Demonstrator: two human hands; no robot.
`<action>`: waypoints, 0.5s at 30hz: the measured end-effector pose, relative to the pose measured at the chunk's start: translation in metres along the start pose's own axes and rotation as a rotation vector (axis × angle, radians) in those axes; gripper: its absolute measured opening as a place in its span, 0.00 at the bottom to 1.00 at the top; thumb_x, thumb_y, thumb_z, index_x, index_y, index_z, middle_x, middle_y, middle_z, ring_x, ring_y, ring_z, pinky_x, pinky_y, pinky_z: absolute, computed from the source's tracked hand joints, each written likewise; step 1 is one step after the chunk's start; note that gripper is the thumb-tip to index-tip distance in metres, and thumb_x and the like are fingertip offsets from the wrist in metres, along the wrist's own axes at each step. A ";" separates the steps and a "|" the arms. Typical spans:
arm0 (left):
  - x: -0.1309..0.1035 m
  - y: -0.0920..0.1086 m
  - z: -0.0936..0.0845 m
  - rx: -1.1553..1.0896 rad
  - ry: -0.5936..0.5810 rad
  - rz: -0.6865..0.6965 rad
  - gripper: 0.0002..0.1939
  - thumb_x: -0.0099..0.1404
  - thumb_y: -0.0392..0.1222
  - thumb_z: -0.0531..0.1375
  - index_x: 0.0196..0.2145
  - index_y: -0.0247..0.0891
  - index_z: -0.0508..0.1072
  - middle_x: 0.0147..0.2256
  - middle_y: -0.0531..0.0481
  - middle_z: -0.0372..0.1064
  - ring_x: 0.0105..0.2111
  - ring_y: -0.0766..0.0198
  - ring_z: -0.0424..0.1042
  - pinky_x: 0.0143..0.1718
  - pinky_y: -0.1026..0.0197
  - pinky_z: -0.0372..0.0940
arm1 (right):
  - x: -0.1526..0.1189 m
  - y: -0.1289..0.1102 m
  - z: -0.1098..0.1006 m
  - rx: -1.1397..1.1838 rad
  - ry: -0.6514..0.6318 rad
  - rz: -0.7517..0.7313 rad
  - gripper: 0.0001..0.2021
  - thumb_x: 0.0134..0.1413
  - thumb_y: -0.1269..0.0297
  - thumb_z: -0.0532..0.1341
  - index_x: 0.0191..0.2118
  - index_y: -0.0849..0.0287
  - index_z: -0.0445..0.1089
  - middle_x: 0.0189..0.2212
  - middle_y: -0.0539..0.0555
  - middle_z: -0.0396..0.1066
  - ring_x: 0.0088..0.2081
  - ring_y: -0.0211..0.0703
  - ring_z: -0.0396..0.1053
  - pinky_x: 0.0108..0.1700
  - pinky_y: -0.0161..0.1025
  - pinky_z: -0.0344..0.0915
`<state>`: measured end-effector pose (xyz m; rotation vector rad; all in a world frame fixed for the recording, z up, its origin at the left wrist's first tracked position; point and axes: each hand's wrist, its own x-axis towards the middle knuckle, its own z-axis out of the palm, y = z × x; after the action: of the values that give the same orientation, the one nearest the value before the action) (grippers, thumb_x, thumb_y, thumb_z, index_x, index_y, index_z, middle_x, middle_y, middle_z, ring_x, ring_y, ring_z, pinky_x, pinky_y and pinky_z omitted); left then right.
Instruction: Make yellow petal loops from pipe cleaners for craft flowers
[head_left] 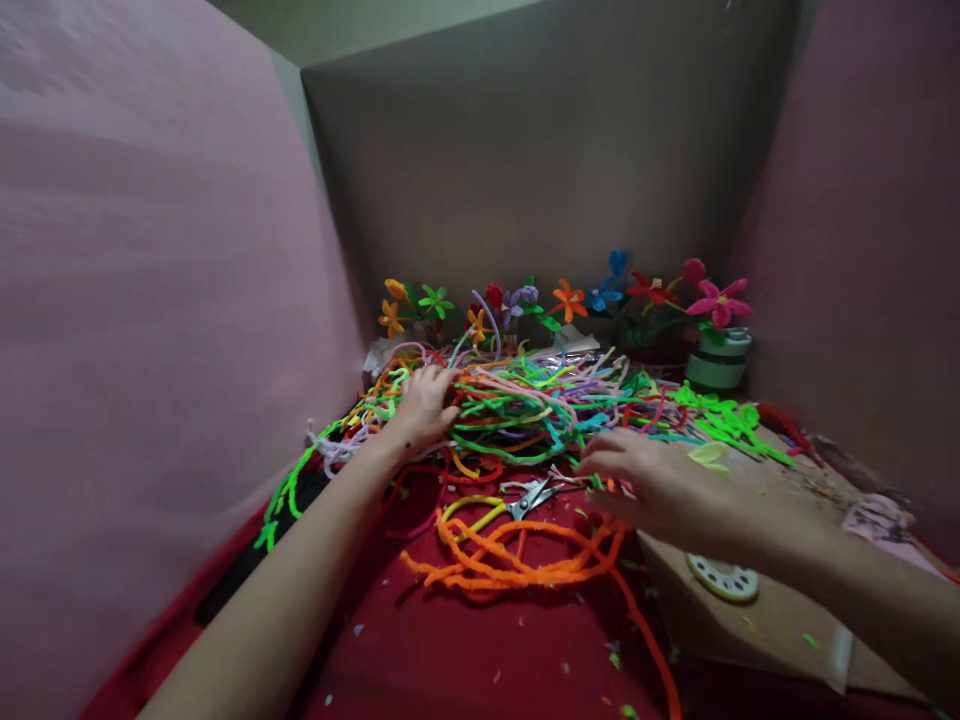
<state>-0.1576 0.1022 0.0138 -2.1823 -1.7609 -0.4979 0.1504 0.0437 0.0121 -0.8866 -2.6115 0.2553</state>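
My left hand [427, 405] rests at the left part of a big tangled heap of coloured pipe cleaners [525, 400], thumb and fingers apart. To the right, my right hand [630, 470] hovers at the heap's front edge with its fingers stretched out leftward; their undersides are partly hidden. Between the hands lie scissors [521, 503] with yellow handles, blades pointing right. In front of them, a loose bundle of orange pipe cleaners [525, 575] is looped on the red cloth [435, 660]. One orange strand trails toward the front edge.
Several pipe-cleaner flowers [570, 299] stand along the back, beside a pale green pot [718, 360]. Bright green pieces [731, 425] lie at right. A cardboard surface [697, 615] carries a round white disc with holes [722, 579]. Pink walls [165, 300] close in both sides.
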 end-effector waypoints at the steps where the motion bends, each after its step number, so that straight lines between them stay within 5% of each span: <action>1: -0.006 0.001 0.000 0.000 0.011 0.012 0.25 0.54 0.37 0.56 0.52 0.39 0.63 0.47 0.43 0.63 0.48 0.52 0.60 0.49 0.50 0.56 | 0.009 0.006 0.000 -0.014 0.015 0.026 0.09 0.53 0.65 0.57 0.37 0.58 0.73 0.35 0.57 0.69 0.38 0.44 0.66 0.39 0.38 0.62; 8: -0.036 0.007 0.003 -0.084 0.162 0.163 0.23 0.58 0.35 0.55 0.52 0.39 0.62 0.48 0.44 0.62 0.49 0.54 0.59 0.50 0.50 0.55 | 0.069 0.008 0.008 0.006 0.217 0.038 0.09 0.52 0.72 0.56 0.32 0.60 0.74 0.31 0.55 0.72 0.34 0.41 0.68 0.37 0.36 0.62; 15: -0.049 0.011 0.005 -0.104 0.196 0.166 0.21 0.59 0.33 0.55 0.51 0.37 0.63 0.47 0.42 0.62 0.48 0.53 0.59 0.50 0.49 0.56 | 0.111 0.010 0.035 -0.095 0.323 0.049 0.09 0.52 0.69 0.57 0.38 0.59 0.73 0.35 0.56 0.69 0.40 0.44 0.66 0.42 0.38 0.62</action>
<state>-0.1562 0.0589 -0.0130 -2.2388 -1.4699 -0.7492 0.0605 0.1188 0.0090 -0.9382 -2.3201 -0.0018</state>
